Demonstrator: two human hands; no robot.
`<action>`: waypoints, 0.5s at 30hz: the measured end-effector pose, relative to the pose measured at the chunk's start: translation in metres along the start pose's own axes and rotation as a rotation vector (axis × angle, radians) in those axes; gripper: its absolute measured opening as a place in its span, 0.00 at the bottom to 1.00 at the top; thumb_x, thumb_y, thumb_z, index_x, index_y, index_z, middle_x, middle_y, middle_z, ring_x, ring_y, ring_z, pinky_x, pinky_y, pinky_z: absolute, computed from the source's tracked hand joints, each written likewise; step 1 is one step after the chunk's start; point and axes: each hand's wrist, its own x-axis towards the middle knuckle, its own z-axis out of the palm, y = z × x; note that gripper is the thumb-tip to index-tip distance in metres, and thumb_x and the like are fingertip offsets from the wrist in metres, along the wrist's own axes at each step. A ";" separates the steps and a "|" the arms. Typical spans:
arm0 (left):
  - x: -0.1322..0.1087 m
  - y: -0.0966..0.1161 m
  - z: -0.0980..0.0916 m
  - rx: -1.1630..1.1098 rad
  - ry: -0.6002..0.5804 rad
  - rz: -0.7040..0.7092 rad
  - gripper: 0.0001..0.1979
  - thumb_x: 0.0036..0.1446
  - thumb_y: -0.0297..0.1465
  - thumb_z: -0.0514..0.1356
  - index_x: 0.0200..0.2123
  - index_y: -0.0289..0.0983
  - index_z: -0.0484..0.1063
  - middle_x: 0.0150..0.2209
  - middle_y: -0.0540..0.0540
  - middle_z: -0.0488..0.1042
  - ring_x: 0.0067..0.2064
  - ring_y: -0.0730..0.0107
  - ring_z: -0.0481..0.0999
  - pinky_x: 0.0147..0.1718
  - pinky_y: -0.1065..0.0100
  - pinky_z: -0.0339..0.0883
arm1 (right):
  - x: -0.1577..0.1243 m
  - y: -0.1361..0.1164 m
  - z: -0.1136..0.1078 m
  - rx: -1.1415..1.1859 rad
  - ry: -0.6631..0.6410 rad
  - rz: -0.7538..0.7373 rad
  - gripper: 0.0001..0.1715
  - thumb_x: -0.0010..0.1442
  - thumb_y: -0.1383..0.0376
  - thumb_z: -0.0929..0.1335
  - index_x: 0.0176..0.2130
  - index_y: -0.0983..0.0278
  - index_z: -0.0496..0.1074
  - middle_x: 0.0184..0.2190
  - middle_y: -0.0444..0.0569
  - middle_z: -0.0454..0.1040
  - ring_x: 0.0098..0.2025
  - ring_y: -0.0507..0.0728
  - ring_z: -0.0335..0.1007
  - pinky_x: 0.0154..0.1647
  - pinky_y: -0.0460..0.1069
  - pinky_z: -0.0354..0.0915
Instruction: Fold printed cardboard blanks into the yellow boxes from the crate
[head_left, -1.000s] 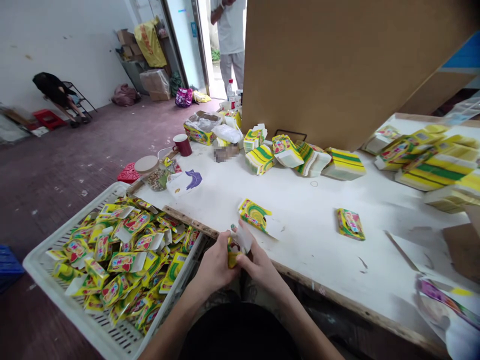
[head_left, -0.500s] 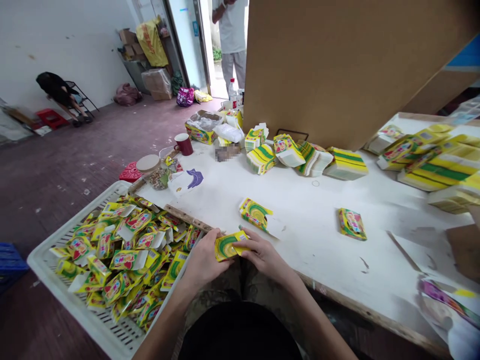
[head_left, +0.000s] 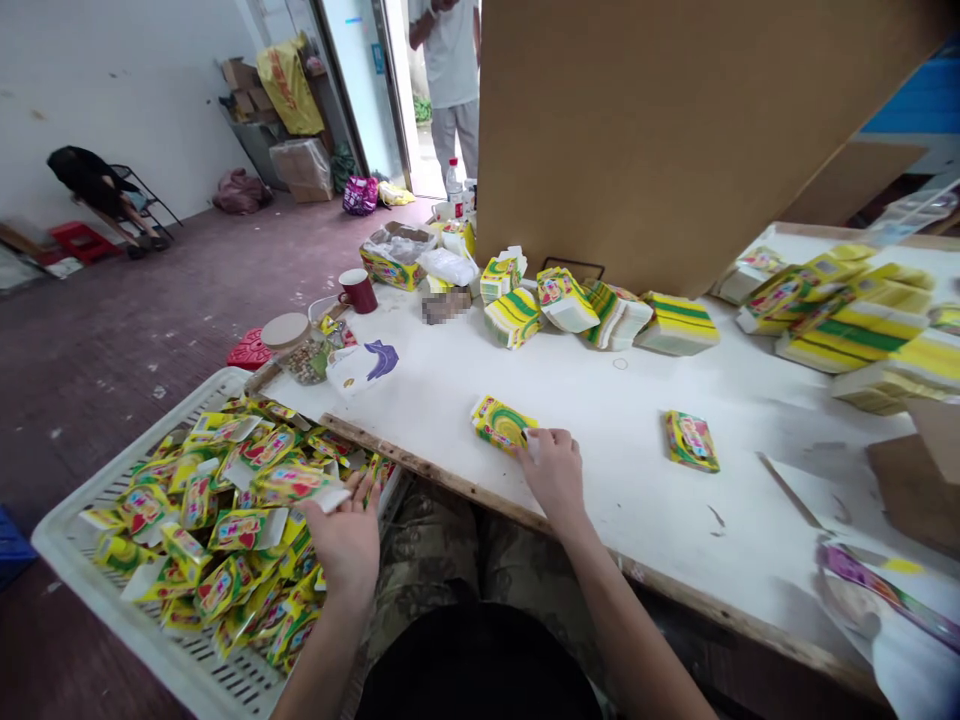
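My left hand (head_left: 343, 545) is over the near side of the basket, its fingers spread. A slightly blurred yellow-green printed carton (head_left: 292, 484) with a white end flap is just off its fingertips, above the other cartons; whether it still touches them is hard to see. On the white table, my right hand (head_left: 555, 478) is closed on the right end of a small flat carton (head_left: 498, 422) with a round green print. The fingertips partly cover that end. Another small carton (head_left: 691, 441) lies farther right on the table.
The pale plastic basket (head_left: 71, 540) holds many cartons at the table's left. Bundled flat cartons (head_left: 679, 325) line the table's back below a big cardboard sheet (head_left: 637, 130). A maroon mug (head_left: 358, 291) and lidded jar (head_left: 304, 350) stand back left. A person (head_left: 452, 90) stands by the doorway.
My hands have parted. The left one moved left over the basket with the carton that both hands held; the right one reached forward and took hold of the carton on the table.
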 end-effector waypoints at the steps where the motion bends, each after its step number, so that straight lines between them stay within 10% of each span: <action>1: 0.001 -0.002 -0.003 -0.003 0.006 -0.056 0.28 0.57 0.58 0.46 0.41 0.39 0.65 0.43 0.42 0.70 0.46 0.63 0.73 0.48 0.59 0.68 | 0.004 0.004 0.000 -0.034 0.007 0.016 0.08 0.54 0.65 0.69 0.37 0.64 0.71 0.41 0.61 0.69 0.49 0.70 0.61 0.51 0.66 0.56; 9: -0.028 -0.032 0.009 0.018 -0.238 -0.273 0.24 0.53 0.45 0.64 0.47 0.35 0.68 0.43 0.40 0.74 0.40 0.65 0.76 0.37 0.65 0.71 | -0.001 0.002 0.002 -0.003 -0.074 0.001 0.07 0.53 0.66 0.65 0.35 0.61 0.63 0.31 0.48 0.69 0.35 0.60 0.66 0.38 0.55 0.62; 15: -0.039 -0.033 0.041 -0.096 -0.496 -0.199 0.30 0.46 0.48 0.67 0.50 0.40 0.69 0.50 0.41 0.72 0.54 0.57 0.70 0.52 0.58 0.66 | -0.035 -0.038 -0.005 0.206 -0.389 -0.159 0.07 0.51 0.67 0.69 0.29 0.60 0.64 0.24 0.40 0.70 0.26 0.53 0.66 0.28 0.46 0.62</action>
